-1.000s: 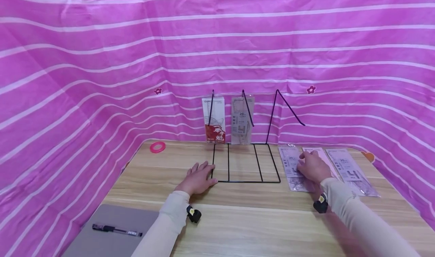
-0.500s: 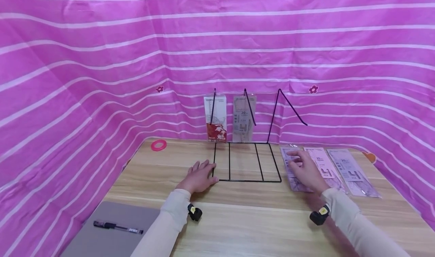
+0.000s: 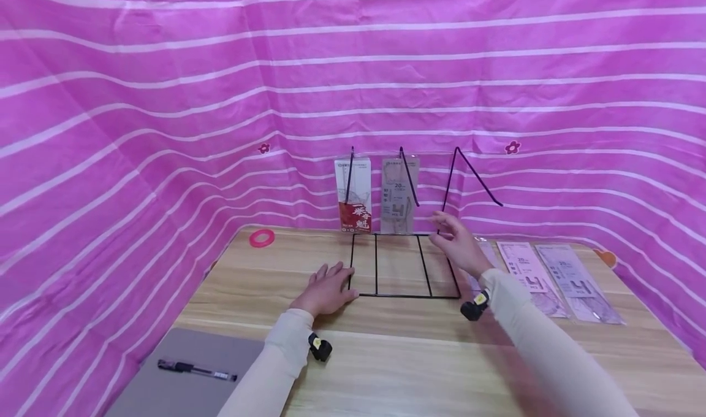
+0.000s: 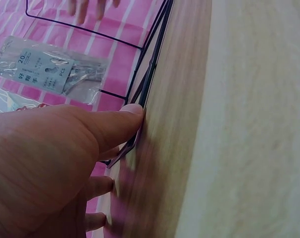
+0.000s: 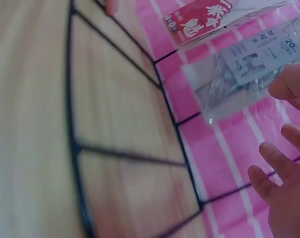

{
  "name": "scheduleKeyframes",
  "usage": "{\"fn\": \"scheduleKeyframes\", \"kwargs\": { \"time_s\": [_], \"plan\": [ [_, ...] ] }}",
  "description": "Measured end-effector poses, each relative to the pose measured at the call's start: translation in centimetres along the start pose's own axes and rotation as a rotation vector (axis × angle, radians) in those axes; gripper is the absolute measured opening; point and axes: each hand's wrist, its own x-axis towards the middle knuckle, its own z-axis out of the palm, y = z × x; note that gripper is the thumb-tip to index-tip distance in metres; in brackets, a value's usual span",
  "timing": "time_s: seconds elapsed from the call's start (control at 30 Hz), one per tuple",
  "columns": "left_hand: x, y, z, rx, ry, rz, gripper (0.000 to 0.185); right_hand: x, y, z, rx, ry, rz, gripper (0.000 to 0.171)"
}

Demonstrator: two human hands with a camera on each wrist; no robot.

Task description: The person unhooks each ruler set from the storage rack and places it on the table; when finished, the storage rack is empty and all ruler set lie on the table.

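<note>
A black wire rack [image 3: 408,295] stands at the back of the wooden table [image 3: 386,355]. A red-and-white packet [image 3: 355,193] and a clear grey packet [image 3: 398,193] hang on two of its hooks; the third hook [image 3: 474,181] is bare. My left hand [image 3: 331,279] lies flat on the table, thumb [image 4: 125,116] against the rack's left base wire [image 4: 155,74]. My right hand [image 3: 452,236] hovers over the rack's right base section with fingers [image 5: 281,168] spread and holds nothing. Flat packets [image 3: 529,273] lie to its right.
A pink tape ring [image 3: 261,238] lies at the table's back left. A grey pad [image 3: 165,392] with a black pen [image 3: 195,370] on it sits at the front left corner. Pink striped cloth [image 3: 165,129] walls in the table on three sides.
My right hand has lifted off the leftmost flat packet and swung left and up to the rack's right side. The left hand has stayed put.
</note>
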Motion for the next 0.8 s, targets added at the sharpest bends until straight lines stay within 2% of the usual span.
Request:
{"fn": "scheduleKeyframes", "kwargs": {
  "time_s": [0.23,0.4,0.5,0.67,0.8],
  "plan": [
    [0.0,0.0,0.0,0.002,-0.003,-0.004,0.064,4.0,-1.2,2.4,0.058,0.009,0.054,0.043],
    [0.0,0.0,-0.1,0.003,-0.005,-0.002,0.064,5.4,-2.0,3.1,0.165,0.025,0.093,0.041],
    [-0.1,0.0,-0.1,0.000,-0.003,0.002,0.064,5.7,-2.3,3.3,0.200,0.037,0.097,0.039],
    [-0.1,0.2,-0.1,-0.001,-0.001,0.002,0.064,5.5,-2.3,3.3,0.194,0.088,0.081,0.033],
    [-0.1,0.1,-0.1,0.001,-0.001,-0.003,0.064,5.0,-2.2,3.1,0.256,0.109,0.033,0.035]
  ]
}}
